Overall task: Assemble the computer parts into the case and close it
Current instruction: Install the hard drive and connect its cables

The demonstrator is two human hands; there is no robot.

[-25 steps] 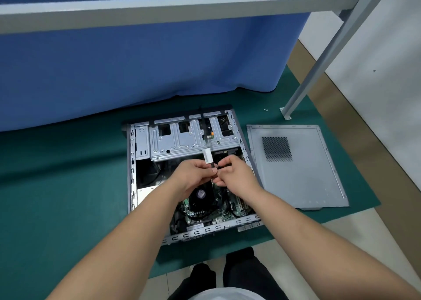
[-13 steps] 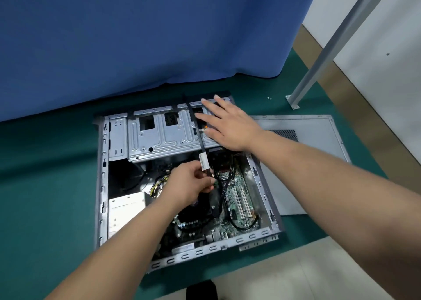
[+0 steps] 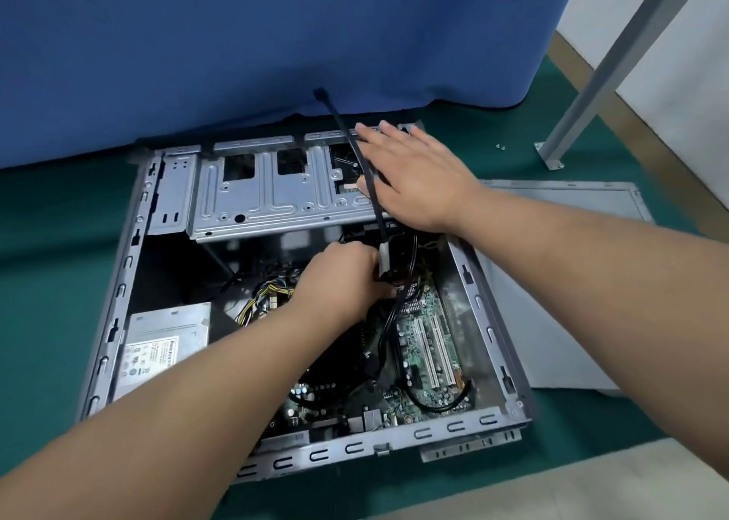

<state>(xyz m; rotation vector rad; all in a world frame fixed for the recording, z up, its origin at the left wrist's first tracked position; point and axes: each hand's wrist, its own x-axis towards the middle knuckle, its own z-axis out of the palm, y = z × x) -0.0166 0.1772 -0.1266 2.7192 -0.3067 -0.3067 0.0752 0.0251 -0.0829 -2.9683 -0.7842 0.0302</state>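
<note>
left hand [image 3: 347, 275]: pinches stiff black cable w/ white tag [image 3: 365, 180]; keep it taut
right hand [image 3: 410, 176]: fingers flat, holds nothing, on grey steel drive cage [image 3: 260, 200]; steady it

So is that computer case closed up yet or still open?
Still open. The case lies on its side with the motherboard exposed, and its side panel lies flat on the mat beside it.
</note>
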